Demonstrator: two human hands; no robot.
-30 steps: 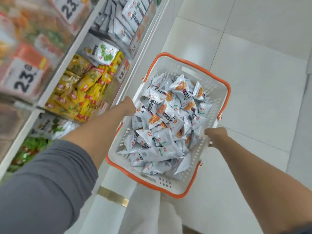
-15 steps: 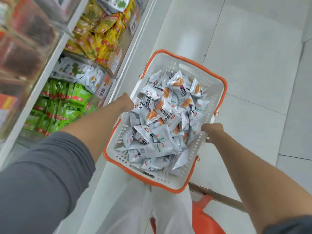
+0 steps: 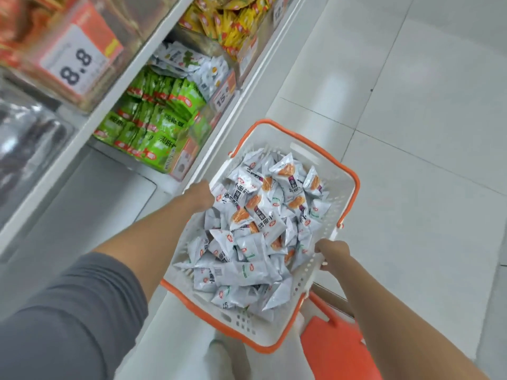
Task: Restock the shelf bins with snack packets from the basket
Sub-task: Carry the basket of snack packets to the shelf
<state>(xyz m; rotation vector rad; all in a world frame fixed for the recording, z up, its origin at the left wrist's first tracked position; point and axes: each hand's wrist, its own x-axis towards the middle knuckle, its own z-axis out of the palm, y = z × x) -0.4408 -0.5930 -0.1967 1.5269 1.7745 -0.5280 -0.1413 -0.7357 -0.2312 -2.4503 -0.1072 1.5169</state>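
A white basket [image 3: 333, 171] with an orange rim hangs low in front of me, heaped with several white snack packets [image 3: 255, 229] that have orange pictures. My left hand [image 3: 199, 197] grips the basket's left rim. My right hand [image 3: 333, 255] grips its right rim, fingers curled over the edge. To the left stand the shelf bins: green packets [image 3: 156, 124] in the lowest bin, white packets with green print [image 3: 189, 67] behind them, yellow packets [image 3: 227, 23] further along.
An orange object [image 3: 337, 349] sits on the floor under my right forearm. Price tags [image 3: 78, 63] hang on the shelf fronts. White floor tiles [image 3: 425, 105] stretch to the right. My white trouser leg and shoe [image 3: 225, 355] show below the basket.
The basket has come down with both hands on its rims. My view has dropped along the shelf, so the green packet bin is now level with the basket's far end.
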